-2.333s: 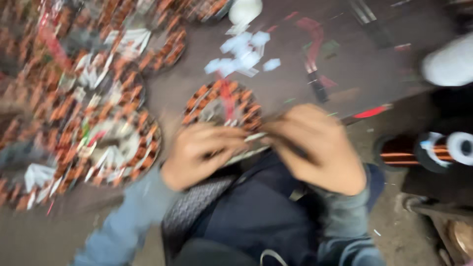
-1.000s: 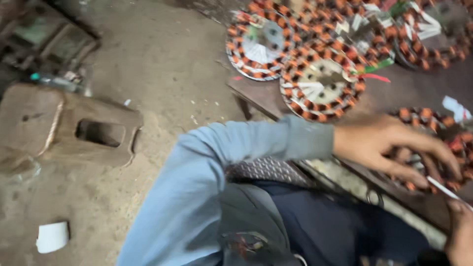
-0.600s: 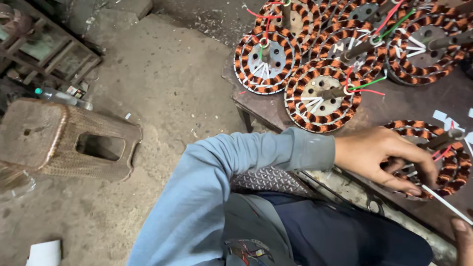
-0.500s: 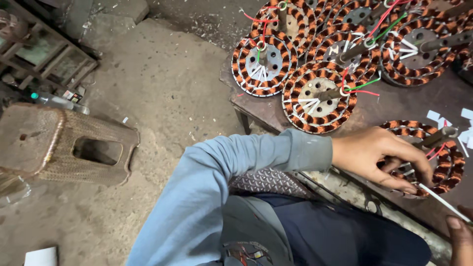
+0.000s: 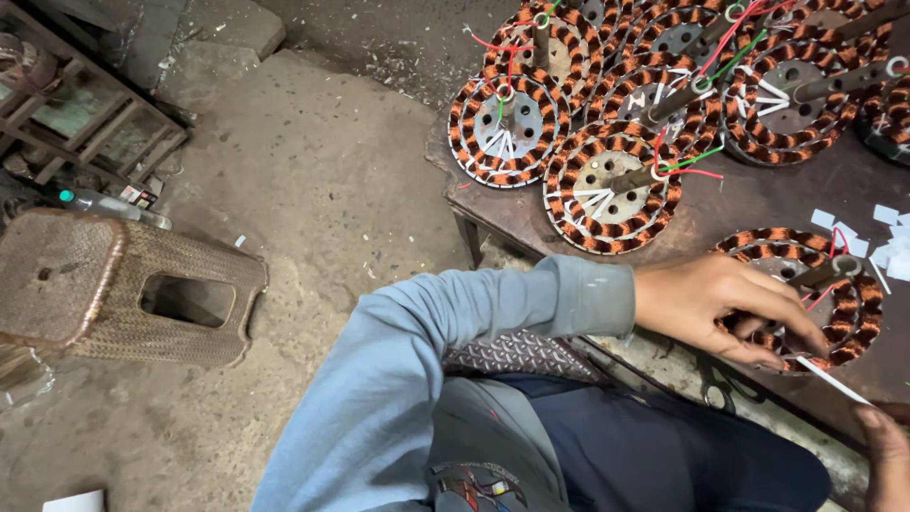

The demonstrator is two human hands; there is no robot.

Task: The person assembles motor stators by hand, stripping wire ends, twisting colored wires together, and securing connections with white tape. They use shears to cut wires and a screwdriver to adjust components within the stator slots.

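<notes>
Fingers [image 5: 796, 327] on copper-wound stator [image 5: 834, 284], dark workbench [image 5: 758, 204], dirt floor [image 5: 313, 190]

The left hand [image 5: 725, 303] rests on a copper-wound stator [image 5: 806, 294] at the wooden table's [image 5: 758, 204] edge.

Round copper-wound stator coil [image 5: 813, 294] lying flat at the near edge of the dark wooden bench [image 5: 758, 204].
Orange-brown windings ring a grey metal hub; red leads exit its centre; thin white insulation strip [image 5: 834, 381] slants off its near rim.
</notes>
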